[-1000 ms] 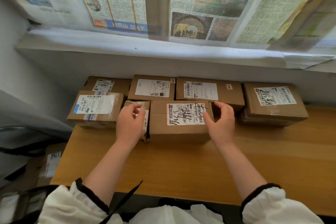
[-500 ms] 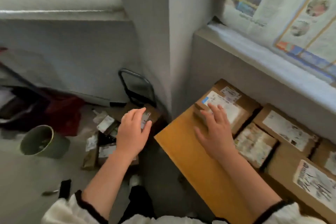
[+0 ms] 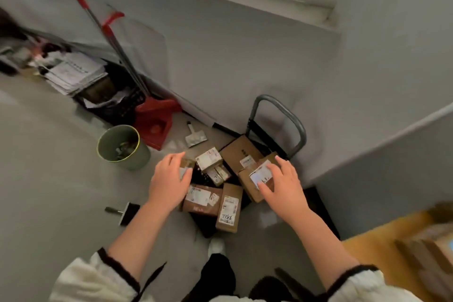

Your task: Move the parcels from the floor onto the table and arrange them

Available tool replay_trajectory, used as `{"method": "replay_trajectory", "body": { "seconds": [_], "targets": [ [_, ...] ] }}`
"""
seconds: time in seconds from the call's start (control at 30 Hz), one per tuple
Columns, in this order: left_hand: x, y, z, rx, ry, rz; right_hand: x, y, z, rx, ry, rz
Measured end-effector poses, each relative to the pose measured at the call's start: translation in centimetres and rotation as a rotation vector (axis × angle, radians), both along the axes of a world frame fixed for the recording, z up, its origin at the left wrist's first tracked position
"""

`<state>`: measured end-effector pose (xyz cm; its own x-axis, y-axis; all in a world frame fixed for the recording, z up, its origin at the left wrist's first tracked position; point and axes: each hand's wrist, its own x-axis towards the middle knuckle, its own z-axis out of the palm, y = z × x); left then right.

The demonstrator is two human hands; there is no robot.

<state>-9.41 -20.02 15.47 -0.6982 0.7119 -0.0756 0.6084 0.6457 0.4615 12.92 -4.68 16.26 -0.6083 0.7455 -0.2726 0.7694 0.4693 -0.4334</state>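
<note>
left hand (image 3: 169, 180): fingers spread, empty, over floor parcels (image 3: 203, 200)
right hand (image 3: 282, 184): fingers spread over labelled box (image 3: 246, 185), contact unclear

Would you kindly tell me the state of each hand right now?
Left hand: open, over the parcels on the floor, holding nothing.
Right hand: open, spread over a labelled parcel, not gripping it.
</note>
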Motion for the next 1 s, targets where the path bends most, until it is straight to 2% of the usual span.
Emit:
{"method": "replay_trajectory", "body": {
  "seconds": [0.07,0.1,0.2,0.23,0.43,0.53,0.6,0.7,0.77,0.9,1.0],
  "targets": [
    [-2.2,1.0,-2.2,-0.01,-0.106,0.049,-2.4,1.2,-2.2,-0.07,-0.04,0.005],
    [-3.1,1.5,-3.2,0.003,-0.236,0.121,-3.4,1.8,-3.4,-0.118,-0.073,0.01],
    [-5.1,3.6,-6.7,0.175,-0.811,0.492,-6.2,4.8,-7.0,-0.249,-0.159,0.032],
    [-5.8,4.5,-8.2,0.212,-0.947,0.592,-7.1,6.1,-8.4,-0.266,-0.187,0.051],
    [-9.8,8.1,-21.6,0.31,-1.33,0.891,-14.1,12.1,-20.2,-0.24,-0.204,0.209],
    [-10.8,9.3,-29.2,0.399,-1.435,0.985,-17.2,13.1,-27.5,-0.329,-0.156,0.18],
    [-11.2,9.8,-34.0,0.47,-1.505,1.01,-19.3,13.3,-31.9,-0.488,-0.062,-0.045],
    [-10.7,10.4,-40.0,0.544,-1.582,1.023,-22.2,13.3,-37.5,-0.871,-0.044,-0.448],
    [-9.9,10.7,-42.7,0.555,-1.606,1.037,-23.6,13.3,-40.4,-1.063,-0.045,-0.572],
    [-9.2,11.3,-45.2,0.525,-1.615,0.998,-24.9,12.4,-45.2,-1.115,0.034,-0.595],
    [-9.3,12.0,-45.0,0.501,-1.568,0.961,-25.2,11.5,-46.2,-1.076,0.092,-0.544]
  ]
}}
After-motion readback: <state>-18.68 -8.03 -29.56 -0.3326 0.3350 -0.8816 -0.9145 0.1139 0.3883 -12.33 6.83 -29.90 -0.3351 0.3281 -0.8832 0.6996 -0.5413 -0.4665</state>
